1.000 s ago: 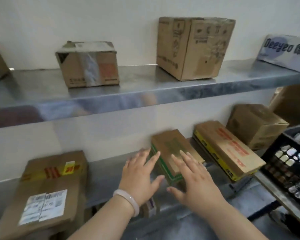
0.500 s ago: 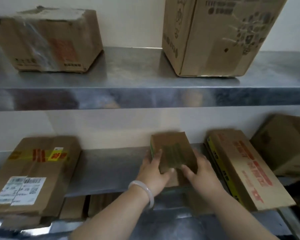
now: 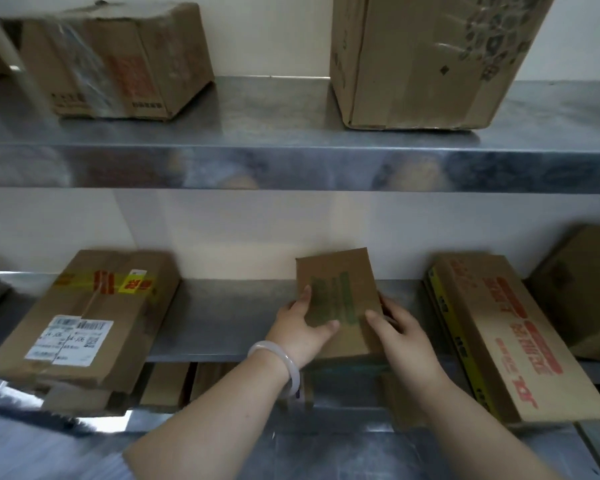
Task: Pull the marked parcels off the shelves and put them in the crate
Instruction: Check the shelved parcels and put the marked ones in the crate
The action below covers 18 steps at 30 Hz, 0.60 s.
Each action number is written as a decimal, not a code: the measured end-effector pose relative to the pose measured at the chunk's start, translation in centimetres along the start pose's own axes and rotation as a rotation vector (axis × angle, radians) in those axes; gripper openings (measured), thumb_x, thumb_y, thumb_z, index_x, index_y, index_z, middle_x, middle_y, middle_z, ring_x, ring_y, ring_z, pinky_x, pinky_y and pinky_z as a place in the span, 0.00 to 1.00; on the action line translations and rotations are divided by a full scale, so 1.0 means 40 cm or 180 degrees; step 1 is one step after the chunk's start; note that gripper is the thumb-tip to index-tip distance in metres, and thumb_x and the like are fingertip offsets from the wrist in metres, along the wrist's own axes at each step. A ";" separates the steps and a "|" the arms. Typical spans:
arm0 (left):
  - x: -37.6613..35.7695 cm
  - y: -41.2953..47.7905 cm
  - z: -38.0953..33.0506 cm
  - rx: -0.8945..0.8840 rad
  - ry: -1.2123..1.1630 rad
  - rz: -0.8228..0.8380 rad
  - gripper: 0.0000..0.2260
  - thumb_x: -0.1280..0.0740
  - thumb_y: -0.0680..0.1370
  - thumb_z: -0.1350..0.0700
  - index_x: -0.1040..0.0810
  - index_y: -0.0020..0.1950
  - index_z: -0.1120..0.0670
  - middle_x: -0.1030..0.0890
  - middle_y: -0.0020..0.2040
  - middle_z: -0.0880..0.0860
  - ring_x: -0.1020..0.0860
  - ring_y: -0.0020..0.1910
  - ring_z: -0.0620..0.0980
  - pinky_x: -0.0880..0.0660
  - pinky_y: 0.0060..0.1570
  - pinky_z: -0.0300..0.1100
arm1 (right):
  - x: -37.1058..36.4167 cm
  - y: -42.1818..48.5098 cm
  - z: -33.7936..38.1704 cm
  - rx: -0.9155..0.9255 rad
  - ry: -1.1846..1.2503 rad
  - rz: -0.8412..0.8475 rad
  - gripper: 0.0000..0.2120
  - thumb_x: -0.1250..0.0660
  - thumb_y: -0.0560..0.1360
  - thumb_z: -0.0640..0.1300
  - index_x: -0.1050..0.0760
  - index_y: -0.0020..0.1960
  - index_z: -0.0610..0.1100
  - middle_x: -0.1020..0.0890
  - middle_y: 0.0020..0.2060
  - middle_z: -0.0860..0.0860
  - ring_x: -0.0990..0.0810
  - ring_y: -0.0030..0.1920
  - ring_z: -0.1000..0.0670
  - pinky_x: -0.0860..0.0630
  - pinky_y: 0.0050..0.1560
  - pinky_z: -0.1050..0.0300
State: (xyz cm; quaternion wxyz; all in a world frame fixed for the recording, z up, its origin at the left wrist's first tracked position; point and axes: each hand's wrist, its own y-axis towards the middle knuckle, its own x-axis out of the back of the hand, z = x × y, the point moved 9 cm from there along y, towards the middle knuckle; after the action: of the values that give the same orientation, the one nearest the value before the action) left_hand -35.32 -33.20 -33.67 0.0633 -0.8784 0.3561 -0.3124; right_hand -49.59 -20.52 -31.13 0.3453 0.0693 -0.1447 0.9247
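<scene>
Both my hands grip the small parcel (image 3: pixel 340 289) with green print, centre of frame, at the lower shelf (image 3: pixel 229 313) front edge. My left hand (image 3: pixel 300 332) holds its left edge, fingers curled behind, thumb across the face. My right hand (image 3: pixel 400 336) holds the right edge likewise. Flat labelled parcel (image 3: pixel 84 317) sits lower left, red-print box (image 3: pixel 513 337) lower right, two cartons on the upper shelf (image 3: pixel 274 140).

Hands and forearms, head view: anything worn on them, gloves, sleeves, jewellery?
No gloves, no sleeves in view: left forearm and right forearm are uncovered. The left hand has a smooth, milky-white bangle on its wrist, plain, without markings. The right hand shows no ring, watch or band.
</scene>
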 end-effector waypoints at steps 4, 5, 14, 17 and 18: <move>0.041 -0.029 0.007 0.0082 -0.0108 -0.0193 0.45 0.30 0.69 0.32 0.49 0.79 0.42 0.44 0.77 0.49 0.35 0.73 0.54 0.36 0.68 0.44 | -0.037 -0.038 0.020 0.0071 0.0224 0.0098 0.18 0.35 0.78 0.50 0.26 0.68 0.54 0.25 0.65 0.49 0.24 0.63 0.51 0.28 0.66 0.48; 0.050 -0.036 0.010 0.0083 -0.0192 -0.0232 0.45 0.30 0.68 0.32 0.48 0.79 0.41 0.44 0.77 0.49 0.35 0.73 0.54 0.36 0.67 0.43 | -0.029 -0.043 0.031 0.0168 0.0136 -0.0063 0.16 0.35 0.79 0.49 0.24 0.66 0.55 0.24 0.64 0.49 0.24 0.62 0.53 0.28 0.66 0.50; 0.100 -0.096 0.031 -0.0108 -0.0719 -0.0368 0.43 0.29 0.68 0.32 0.45 0.78 0.39 0.44 0.76 0.47 0.35 0.71 0.50 0.38 0.63 0.40 | -0.035 -0.054 -0.001 -0.0563 0.0546 -0.0124 0.44 0.25 0.66 0.59 0.38 0.77 0.49 0.27 0.68 0.47 0.24 0.60 0.48 0.26 0.53 0.55; 0.115 -0.108 0.029 -0.0192 -0.0651 -0.0330 0.42 0.31 0.69 0.32 0.45 0.78 0.38 0.45 0.77 0.47 0.38 0.73 0.50 0.40 0.64 0.39 | -0.057 -0.065 0.020 -0.0554 0.0653 0.0053 0.43 0.25 0.60 0.61 0.30 0.71 0.47 0.17 0.52 0.54 0.17 0.48 0.54 0.22 0.42 0.59; 0.120 -0.108 0.025 -0.0206 -0.0557 -0.0300 0.41 0.31 0.69 0.32 0.46 0.78 0.38 0.46 0.77 0.47 0.40 0.74 0.50 0.40 0.65 0.40 | -0.059 -0.069 0.030 -0.0449 0.0649 0.0030 0.40 0.24 0.60 0.60 0.28 0.69 0.48 0.16 0.48 0.57 0.16 0.45 0.56 0.22 0.40 0.61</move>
State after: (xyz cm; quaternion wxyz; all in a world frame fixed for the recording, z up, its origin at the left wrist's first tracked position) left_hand -29.52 -33.31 -30.60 0.0510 -0.9197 0.3173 -0.2255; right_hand -45.95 -20.37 -29.91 0.3579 -0.0503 -0.1737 0.9161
